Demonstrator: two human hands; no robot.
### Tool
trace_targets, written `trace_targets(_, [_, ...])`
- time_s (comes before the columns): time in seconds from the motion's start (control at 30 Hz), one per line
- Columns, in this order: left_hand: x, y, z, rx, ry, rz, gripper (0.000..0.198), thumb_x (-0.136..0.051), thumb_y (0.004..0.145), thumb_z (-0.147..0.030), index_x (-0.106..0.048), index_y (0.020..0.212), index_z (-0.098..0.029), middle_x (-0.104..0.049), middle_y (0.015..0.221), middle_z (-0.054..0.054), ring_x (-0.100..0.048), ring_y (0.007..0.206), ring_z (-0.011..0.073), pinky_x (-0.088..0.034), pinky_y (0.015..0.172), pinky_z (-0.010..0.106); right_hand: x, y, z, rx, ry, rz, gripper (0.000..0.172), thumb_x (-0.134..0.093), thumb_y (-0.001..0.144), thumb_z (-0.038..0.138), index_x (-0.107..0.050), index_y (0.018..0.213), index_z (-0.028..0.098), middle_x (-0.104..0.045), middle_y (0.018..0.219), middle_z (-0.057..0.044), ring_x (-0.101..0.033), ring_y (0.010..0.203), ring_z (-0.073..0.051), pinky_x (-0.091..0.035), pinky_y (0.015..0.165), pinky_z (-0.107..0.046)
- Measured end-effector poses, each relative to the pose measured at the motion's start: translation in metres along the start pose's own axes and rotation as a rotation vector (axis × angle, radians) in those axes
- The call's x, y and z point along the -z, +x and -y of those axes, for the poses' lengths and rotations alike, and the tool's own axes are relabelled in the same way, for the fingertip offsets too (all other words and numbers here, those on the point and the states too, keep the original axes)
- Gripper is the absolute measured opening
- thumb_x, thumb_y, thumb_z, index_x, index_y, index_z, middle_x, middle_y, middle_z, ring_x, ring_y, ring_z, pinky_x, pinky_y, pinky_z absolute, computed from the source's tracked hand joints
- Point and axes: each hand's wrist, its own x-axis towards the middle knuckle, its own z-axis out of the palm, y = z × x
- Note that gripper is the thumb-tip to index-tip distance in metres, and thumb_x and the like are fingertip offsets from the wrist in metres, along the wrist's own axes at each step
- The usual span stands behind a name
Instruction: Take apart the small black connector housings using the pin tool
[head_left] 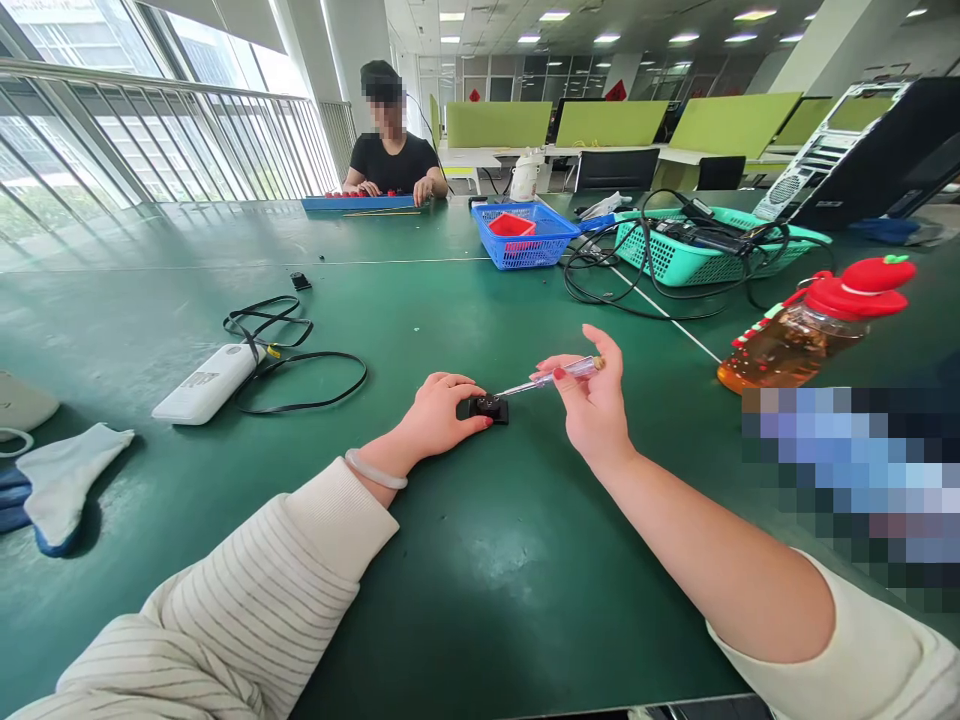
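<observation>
A small black part (pixel 491 407) rests on the green tabletop (pixel 480 570), with round details on its upper face; its exact kind is too small to tell. My left hand (pixel 441 415) grips it from the left, thumb in front and fingers behind. In my right hand (pixel 596 405) is a screwdriver (pixel 574 371) with a clear handle, held between thumb and fingers. The tool slants down to the left, and its metal tip meets or nearly meets the top of the black part.
Left of my hands lie a white power bank (pixel 208 384), a black cable (pixel 300 408) and a glove (pixel 75 480). A blue basket (pixel 529 250), a teal basket (pixel 675 262) and a red-lidded bottle (pixel 802 340) stand beyond and right. A person (pixel 394 160) sits across the table.
</observation>
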Motion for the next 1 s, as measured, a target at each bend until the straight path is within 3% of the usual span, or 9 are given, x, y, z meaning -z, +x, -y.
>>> trace_targets(0.13, [0.000, 0.000, 0.001, -0.006, -0.007, 0.003, 0.041, -0.069, 0.081, -0.048, -0.071, 0.117, -0.028, -0.065, 0.129, 0.005, -0.049, 0.129, 0.0303, -0.036, 0.116, 0.049, 0.001, 0.000, 0.000, 0.019, -0.013, 0.023, 0.059, -0.060, 0.092, 0.050, -0.029, 0.138, 0.031, -0.069, 0.091, -0.001, -0.070, 0.081, -0.020, -0.056, 0.088, -0.046])
trace_targets(0.5, [0.000, 0.000, 0.002, -0.009, -0.033, 0.004, 0.040, -0.069, 0.081, -0.048, -0.071, 0.116, -0.027, -0.066, 0.128, 0.006, -0.049, 0.129, 0.0303, -0.035, 0.117, 0.050, 0.008, 0.004, -0.001, -0.003, -0.036, 0.132, 0.051, -0.057, 0.092, 0.052, -0.035, 0.134, 0.030, -0.069, 0.091, -0.001, -0.066, 0.091, -0.021, -0.050, 0.091, -0.046])
trace_targets(0.67, [0.001, 0.000, 0.001, -0.005, -0.032, 0.007, 0.040, -0.069, 0.081, -0.047, -0.071, 0.115, -0.028, -0.066, 0.127, 0.005, -0.049, 0.129, 0.0307, -0.035, 0.116, 0.050, 0.011, 0.007, 0.003, -0.094, -0.037, 0.121, 0.042, -0.061, 0.090, 0.052, -0.044, 0.122, 0.029, -0.070, 0.091, -0.001, -0.067, 0.093, -0.021, -0.051, 0.090, -0.045])
trace_targets(1.0, [0.001, -0.001, 0.001, 0.000, -0.033, 0.008, 0.040, -0.069, 0.081, -0.046, -0.071, 0.117, -0.028, -0.065, 0.127, 0.005, -0.048, 0.130, 0.0303, -0.035, 0.116, 0.049, 0.012, 0.011, -0.004, -0.162, -0.045, 0.029, 0.044, -0.068, 0.084, 0.056, -0.051, 0.113, 0.028, -0.070, 0.086, 0.001, -0.067, 0.081, -0.019, -0.055, 0.079, -0.040])
